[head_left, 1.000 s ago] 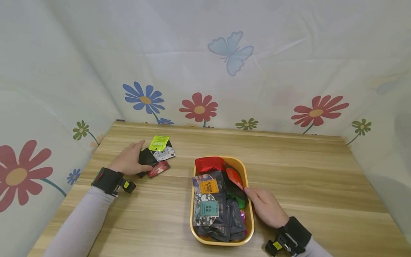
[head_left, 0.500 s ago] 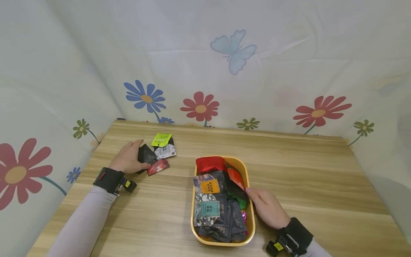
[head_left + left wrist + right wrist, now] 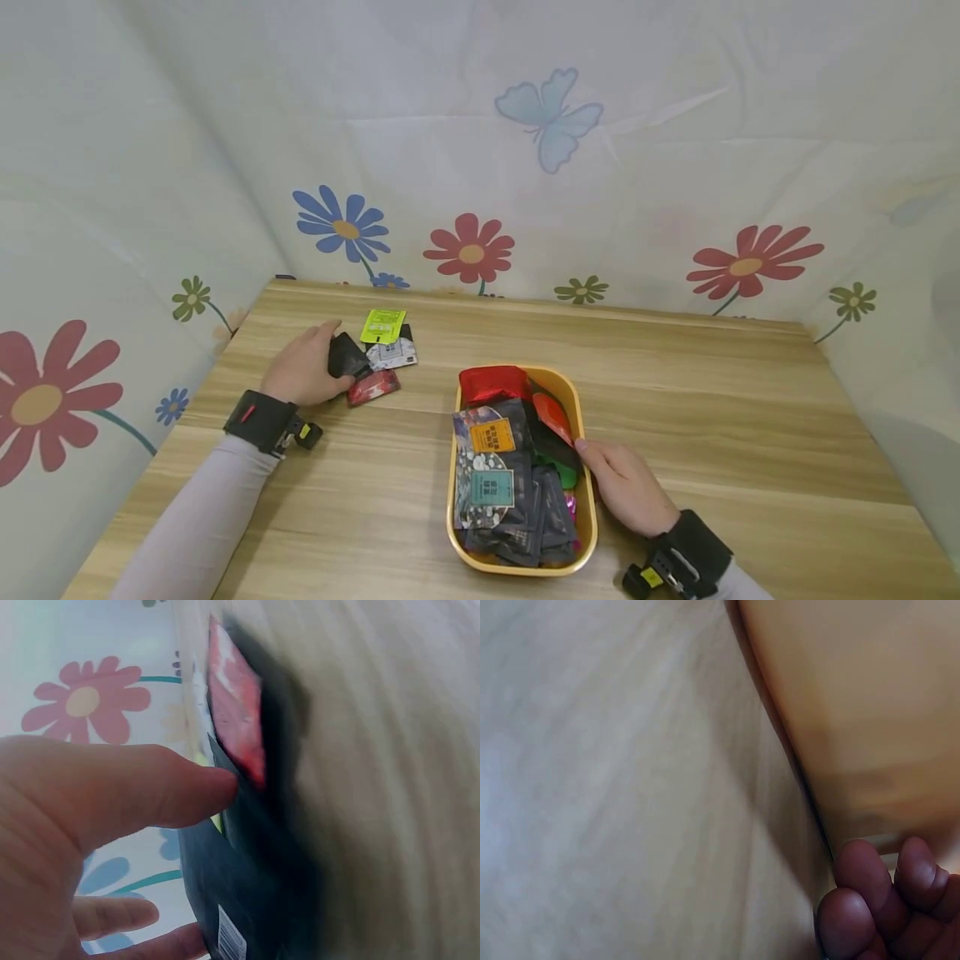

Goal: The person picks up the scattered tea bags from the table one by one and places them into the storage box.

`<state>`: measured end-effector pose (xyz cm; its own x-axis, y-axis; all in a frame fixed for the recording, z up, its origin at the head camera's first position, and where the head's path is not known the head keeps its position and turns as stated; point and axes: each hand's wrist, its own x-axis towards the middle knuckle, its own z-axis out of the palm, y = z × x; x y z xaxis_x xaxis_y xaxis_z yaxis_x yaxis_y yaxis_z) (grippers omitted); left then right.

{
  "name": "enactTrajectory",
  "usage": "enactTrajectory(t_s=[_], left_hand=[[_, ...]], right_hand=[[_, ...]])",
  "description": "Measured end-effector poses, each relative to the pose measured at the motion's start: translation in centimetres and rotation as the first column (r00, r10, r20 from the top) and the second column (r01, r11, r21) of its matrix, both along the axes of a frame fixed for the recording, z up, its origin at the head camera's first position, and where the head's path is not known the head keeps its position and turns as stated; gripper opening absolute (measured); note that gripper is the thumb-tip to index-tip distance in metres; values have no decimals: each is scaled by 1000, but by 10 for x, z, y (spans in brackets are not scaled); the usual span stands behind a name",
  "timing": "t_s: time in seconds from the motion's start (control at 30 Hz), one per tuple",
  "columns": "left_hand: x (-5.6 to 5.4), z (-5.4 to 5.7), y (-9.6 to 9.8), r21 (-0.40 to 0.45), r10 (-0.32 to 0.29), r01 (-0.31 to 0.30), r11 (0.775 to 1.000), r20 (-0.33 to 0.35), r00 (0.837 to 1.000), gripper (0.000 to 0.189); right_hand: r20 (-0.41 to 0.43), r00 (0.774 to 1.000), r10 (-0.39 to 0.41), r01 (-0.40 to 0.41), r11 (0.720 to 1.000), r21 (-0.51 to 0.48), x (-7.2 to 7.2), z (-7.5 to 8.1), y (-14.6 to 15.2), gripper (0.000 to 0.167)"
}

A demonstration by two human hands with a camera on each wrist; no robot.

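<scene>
At the left of the table my left hand (image 3: 303, 367) touches a small pile of flat sachets, its thumb and fingers spread around the left side. Nearest to it is a black sachet (image 3: 348, 357); in the left wrist view the thumb lies against this black sachet (image 3: 247, 855). Beside it are a red sachet (image 3: 373, 387), a black-and-white sachet (image 3: 393, 353) and a yellow-green sachet (image 3: 383, 326). My right hand (image 3: 626, 483) grips the right rim of a yellow plastic basket (image 3: 588, 533), with curled fingers (image 3: 862, 874) against its outer wall.
Packed sachets fill the basket: a shiny red one (image 3: 492, 385), an orange-red one (image 3: 552, 417), a patterned one with teal label (image 3: 491, 490), and several dark ones (image 3: 555, 517). Wood-grain table (image 3: 697, 383) surrounds it. A flowered cloth (image 3: 637, 167) hangs behind and at the sides.
The pile of sachets has shifted slightly right and away with my left hand, and the black sachet has turned a little. The right hand and basket stay in place.
</scene>
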<state>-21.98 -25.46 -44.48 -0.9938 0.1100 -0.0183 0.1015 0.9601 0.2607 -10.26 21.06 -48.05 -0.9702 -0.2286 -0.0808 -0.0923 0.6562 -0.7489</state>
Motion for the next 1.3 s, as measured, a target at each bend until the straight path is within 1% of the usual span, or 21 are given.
enactTrajectory(t_s=[0.1, 0.17, 0.2, 0.27, 0.37, 0.43, 0.5, 0.6, 0.67, 0.73, 0.77, 0.83, 0.93, 0.97, 1.03, 1.1, 1.13, 1.2, 1.23, 1.3], left_hand=[[4, 7, 4, 9, -28, 29, 1000, -66, 997, 100], [9, 14, 10, 24, -78, 82, 996, -129, 989, 96], [13, 19, 14, 37, -108, 115, 993, -161, 981, 93], [22, 29, 26, 62, -166, 184, 981, -225, 960, 88], [38, 44, 48, 99, -253, 292, 951, -290, 923, 84], [51, 53, 65, 119, -306, 359, 926, -324, 895, 83], [63, 61, 82, 127, -362, 429, 895, -356, 861, 83], [82, 71, 109, 144, -446, 531, 835, -387, 807, 83], [93, 76, 127, 163, -494, 587, 793, -394, 775, 83], [104, 80, 141, 179, -530, 629, 757, -394, 751, 83], [109, 82, 148, 178, -545, 645, 743, -397, 739, 83], [116, 85, 159, 187, -567, 668, 721, -395, 723, 83], [123, 87, 171, 184, -592, 686, 704, -380, 710, 83], [124, 87, 173, 174, -606, 692, 700, -367, 705, 87], [126, 86, 176, 161, -634, 701, 695, -323, 703, 99], [126, 85, 174, 163, -651, 702, 693, -277, 707, 113], [124, 84, 172, 166, -655, 699, 695, -255, 711, 119], [120, 84, 165, 171, -642, 679, 714, -227, 733, 127], [116, 85, 161, 168, -627, 663, 729, -225, 746, 129], [105, 86, 150, 143, -585, 623, 769, -237, 776, 127]], right_hand=[[3, 1000, -1, 1, 1000, -1, 0, 0, 0, 45], [7, 1000, -3, 3, 1000, -2, 0, 1, 0, 45], [7, 1000, -3, 3, 1000, -3, 0, 1, 0, 45], [6, 1000, -2, 2, 1000, -4, 0, 1, 0, 45], [5, 1000, 5, -5, 1000, -3, 1, 0, 0, 45], [3, 1000, 5, -5, 1000, -2, 1, -1, 0, 45], [0, 1000, 7, -7, 1000, -3, 2, -1, 0, 45], [-6, 1000, 6, -6, 1000, 1, 1, 0, 1, 46], [-8, 1000, 9, -9, 1000, 4, 1, 0, 1, 46], [-7, 1000, 14, -14, 1000, 9, 0, 0, 1, 46], [-8, 1000, 17, -17, 1000, 11, -1, 0, 1, 47], [-10, 1000, 19, -19, 1000, 8, -1, 0, 1, 47], [-24, 1000, 15, -15, 1000, 2, -1, -1, 2, 46], [-27, 1000, 14, -14, 1000, 0, -1, -2, 2, 46], [-28, 1000, 12, -12, 1000, -3, 0, -2, 3, 46], [-28, 1000, 14, -14, 1000, -1, 0, -3, 3, 46], [-26, 1000, 16, -16, 1000, -2, -1, -3, 3, 46], [-21, 1000, 17, -17, 1000, -2, -1, -3, 3, 46], [-19, 1000, 17, -17, 1000, -2, -1, -2, 2, 46], [-15, 1000, 15, -15, 1000, -1, -1, -2, 2, 47]])
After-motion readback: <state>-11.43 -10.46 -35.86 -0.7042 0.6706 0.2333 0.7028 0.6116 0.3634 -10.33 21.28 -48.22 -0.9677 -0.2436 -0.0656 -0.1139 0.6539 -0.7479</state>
